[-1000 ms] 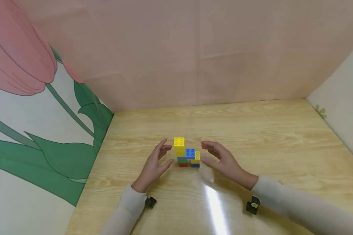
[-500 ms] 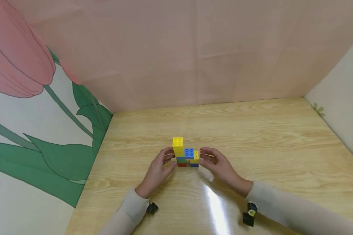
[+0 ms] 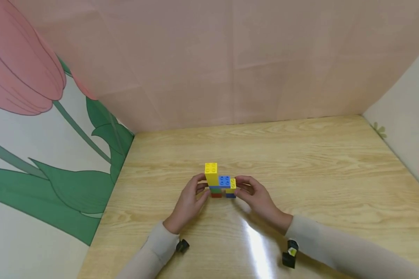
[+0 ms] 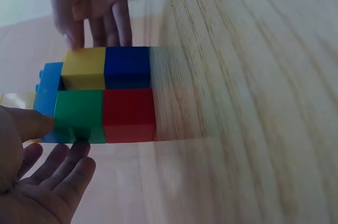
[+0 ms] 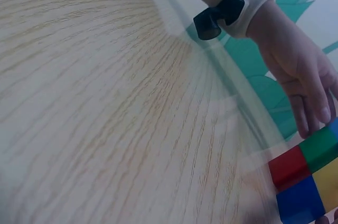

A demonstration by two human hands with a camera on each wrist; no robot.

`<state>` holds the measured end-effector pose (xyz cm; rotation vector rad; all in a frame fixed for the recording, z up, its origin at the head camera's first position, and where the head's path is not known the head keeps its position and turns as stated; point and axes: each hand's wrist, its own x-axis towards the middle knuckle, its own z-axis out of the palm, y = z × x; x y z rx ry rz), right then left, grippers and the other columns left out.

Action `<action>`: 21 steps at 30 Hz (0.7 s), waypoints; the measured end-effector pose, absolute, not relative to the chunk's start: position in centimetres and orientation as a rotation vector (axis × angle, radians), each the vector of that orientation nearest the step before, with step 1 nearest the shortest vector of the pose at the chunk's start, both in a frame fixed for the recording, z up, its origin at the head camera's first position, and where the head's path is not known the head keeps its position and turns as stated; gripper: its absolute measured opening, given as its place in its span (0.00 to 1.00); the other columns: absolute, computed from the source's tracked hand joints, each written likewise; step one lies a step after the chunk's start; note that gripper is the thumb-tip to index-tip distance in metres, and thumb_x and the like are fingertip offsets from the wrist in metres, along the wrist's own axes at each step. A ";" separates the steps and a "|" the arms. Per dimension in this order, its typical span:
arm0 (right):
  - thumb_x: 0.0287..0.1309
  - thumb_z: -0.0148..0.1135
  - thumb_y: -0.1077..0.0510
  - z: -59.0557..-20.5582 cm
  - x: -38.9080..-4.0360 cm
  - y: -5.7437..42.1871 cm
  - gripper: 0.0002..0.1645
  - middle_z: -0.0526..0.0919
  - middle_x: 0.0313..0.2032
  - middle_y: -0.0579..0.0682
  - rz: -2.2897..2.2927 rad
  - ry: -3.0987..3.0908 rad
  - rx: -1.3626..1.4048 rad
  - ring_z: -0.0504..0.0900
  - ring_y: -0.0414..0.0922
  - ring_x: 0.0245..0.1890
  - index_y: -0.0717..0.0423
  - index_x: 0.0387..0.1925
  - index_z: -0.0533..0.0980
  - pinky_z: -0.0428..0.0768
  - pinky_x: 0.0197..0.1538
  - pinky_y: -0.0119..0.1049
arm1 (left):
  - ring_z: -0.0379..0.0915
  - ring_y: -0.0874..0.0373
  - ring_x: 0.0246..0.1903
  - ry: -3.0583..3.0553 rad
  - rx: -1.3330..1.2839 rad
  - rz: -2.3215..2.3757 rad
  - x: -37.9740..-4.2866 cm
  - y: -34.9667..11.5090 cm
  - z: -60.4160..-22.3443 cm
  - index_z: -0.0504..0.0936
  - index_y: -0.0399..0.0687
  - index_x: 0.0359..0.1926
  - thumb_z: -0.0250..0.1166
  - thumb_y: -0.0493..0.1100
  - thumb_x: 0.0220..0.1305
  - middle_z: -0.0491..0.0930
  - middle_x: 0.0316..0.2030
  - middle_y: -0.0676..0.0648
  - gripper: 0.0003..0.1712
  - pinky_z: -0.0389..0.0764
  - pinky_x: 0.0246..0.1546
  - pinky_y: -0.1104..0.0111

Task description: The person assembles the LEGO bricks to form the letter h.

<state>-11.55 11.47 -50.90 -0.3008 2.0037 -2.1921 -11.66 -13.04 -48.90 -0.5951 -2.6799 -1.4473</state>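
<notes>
A small building-block structure (image 3: 224, 181) stands upright on the wooden table between both hands. Its left column stacks a red block (image 4: 129, 115), a green block (image 4: 79, 110), part of a light blue block (image 4: 47, 89) and a yellow top (image 3: 212, 176). The shorter right column has a dark blue block (image 5: 301, 203) under a yellow one (image 4: 84, 69); the light blue block links the columns. My left hand (image 3: 188, 199) holds the left column, thumb in front and fingers behind. On the other side, my right hand (image 3: 262, 199) pinches the right column near its yellow block.
The wooden table (image 3: 300, 155) stretches around the structure, with a bright light streak in front. Behind it hangs a pinkish cloth wall (image 3: 230, 69). A tulip-patterned panel (image 3: 66, 186) borders the left, a pale panel (image 3: 408, 104) the right.
Both hands have moved inward from beside the structure, the left to its left column and the right to its right column. The structure has stayed in place on the table.
</notes>
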 end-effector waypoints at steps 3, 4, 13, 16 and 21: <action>0.61 0.65 0.63 -50.9 -11.7 11.4 0.26 0.73 0.59 0.63 -2.167 2.048 -0.282 0.71 0.59 0.62 0.63 0.60 0.70 0.78 0.53 0.35 | 0.74 0.57 0.55 -2.682 -0.593 -1.431 -11.7 -13.0 -48.8 0.62 0.44 0.67 0.61 0.37 0.69 0.69 0.60 0.45 0.28 0.76 0.53 0.69; 0.61 0.66 0.62 -51.0 -11.7 11.4 0.26 0.73 0.59 0.62 -2.160 2.061 -0.277 0.71 0.58 0.61 0.62 0.59 0.70 0.78 0.53 0.34 | 0.75 0.57 0.54 -2.681 -0.592 -1.428 -11.7 -13.0 -48.8 0.62 0.44 0.66 0.61 0.37 0.69 0.69 0.60 0.45 0.28 0.76 0.53 0.69; 0.62 0.66 0.60 -51.3 -12.1 11.3 0.23 0.75 0.55 0.60 -2.136 2.117 -0.256 0.76 0.57 0.57 0.60 0.57 0.73 0.79 0.52 0.35 | 0.77 0.59 0.51 -2.649 -0.607 -1.419 -12.2 -12.9 -48.9 0.64 0.47 0.65 0.60 0.41 0.70 0.71 0.58 0.47 0.26 0.77 0.53 0.66; 0.62 0.65 0.58 -51.1 -12.1 11.3 0.23 0.76 0.54 0.60 -2.118 2.129 -0.247 0.77 0.56 0.55 0.59 0.57 0.73 0.79 0.52 0.36 | 0.78 0.59 0.50 -2.627 -0.629 -1.417 -12.4 -12.9 -49.0 0.65 0.47 0.65 0.59 0.42 0.71 0.72 0.58 0.47 0.25 0.77 0.53 0.65; 0.64 0.64 0.54 -50.6 -12.4 11.5 0.23 0.77 0.54 0.57 -2.063 2.185 -0.260 0.77 0.53 0.55 0.56 0.58 0.73 0.79 0.52 0.35 | 0.78 0.60 0.49 -2.617 -0.612 -1.384 -12.6 -12.8 -48.8 0.65 0.48 0.66 0.59 0.44 0.71 0.73 0.57 0.48 0.25 0.78 0.51 0.69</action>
